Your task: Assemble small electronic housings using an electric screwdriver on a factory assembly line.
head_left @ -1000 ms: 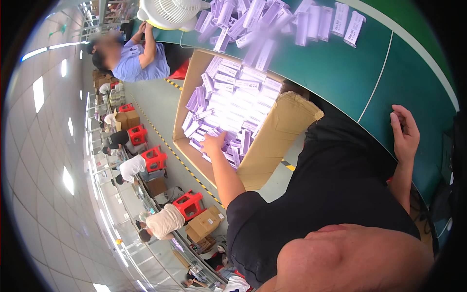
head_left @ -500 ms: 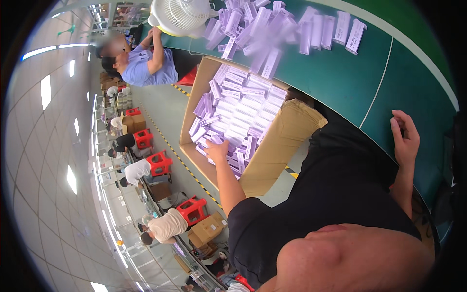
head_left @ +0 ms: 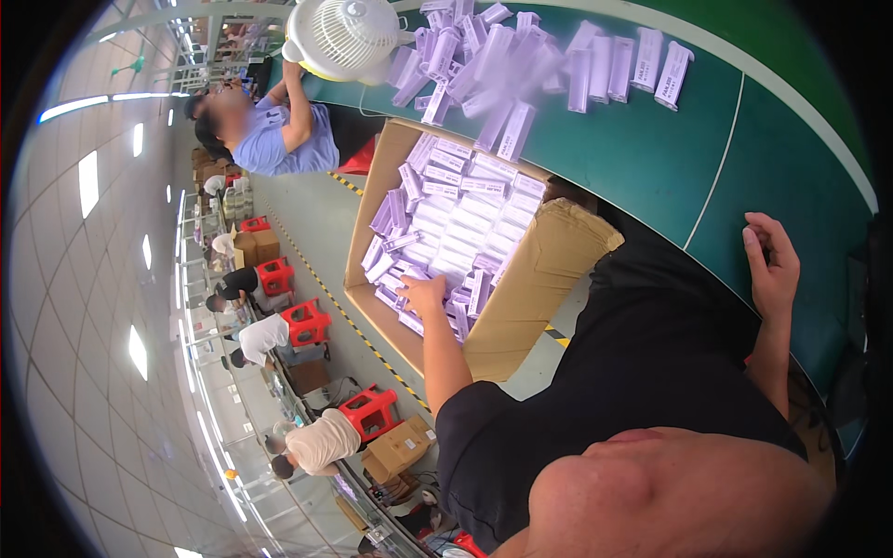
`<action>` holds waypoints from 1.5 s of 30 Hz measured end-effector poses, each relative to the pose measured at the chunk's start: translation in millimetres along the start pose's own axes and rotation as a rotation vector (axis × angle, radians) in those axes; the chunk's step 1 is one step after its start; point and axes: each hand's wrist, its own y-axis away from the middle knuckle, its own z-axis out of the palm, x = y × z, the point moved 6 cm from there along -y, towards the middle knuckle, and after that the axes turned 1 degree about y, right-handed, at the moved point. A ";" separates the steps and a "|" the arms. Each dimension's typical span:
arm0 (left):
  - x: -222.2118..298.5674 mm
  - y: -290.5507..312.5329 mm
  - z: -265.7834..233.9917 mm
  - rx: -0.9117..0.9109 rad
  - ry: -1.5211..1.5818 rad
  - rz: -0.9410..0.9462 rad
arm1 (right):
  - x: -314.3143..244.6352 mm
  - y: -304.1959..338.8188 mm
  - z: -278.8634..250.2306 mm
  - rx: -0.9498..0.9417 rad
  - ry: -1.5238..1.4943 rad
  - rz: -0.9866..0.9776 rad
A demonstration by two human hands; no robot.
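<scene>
The fan (head_left: pixel 346 35) is cropped above; some packs (head_left: pixel 510 73) blur

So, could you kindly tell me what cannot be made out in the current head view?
- Left hand: in the head view, the purple packs and the hand itself hide whether it grips anything.
- Bottom of the cardboard carton: head view, covered by the packs.
- Middle of the pile on the green table: head view, smeared by blur.
- White fan: head view, top cut off by the upper edge.

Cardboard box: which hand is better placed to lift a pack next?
Probably the left hand: it is in the box, among lilac packs; the right hand is by the green table.
</scene>
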 end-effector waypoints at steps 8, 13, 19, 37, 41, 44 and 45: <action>-9.0 -9.7 -3.6 0.092 0.193 0.069 | 1.5 0.7 1.8 -0.006 0.006 -0.003; -12.1 -16.0 -16.5 0.205 0.173 0.114 | -5.1 -2.5 0.1 -0.004 0.008 -0.013; 52.7 46.2 -101.4 0.354 0.397 0.488 | -6.6 -5.9 0.2 0.003 0.050 -0.024; 318.6 308.6 -118.3 0.111 0.375 1.663 | -9.0 2.0 -0.5 0.038 0.038 -0.049; 328.6 299.4 -117.7 0.371 0.508 1.707 | -7.1 1.6 -0.2 0.030 0.068 -0.059; 323.7 300.2 -122.4 0.447 0.545 1.638 | 2.4 2.0 -1.1 0.029 0.060 -0.027; 319.1 299.7 -122.9 0.439 0.582 1.637 | 3.5 1.5 1.1 0.008 0.053 -0.029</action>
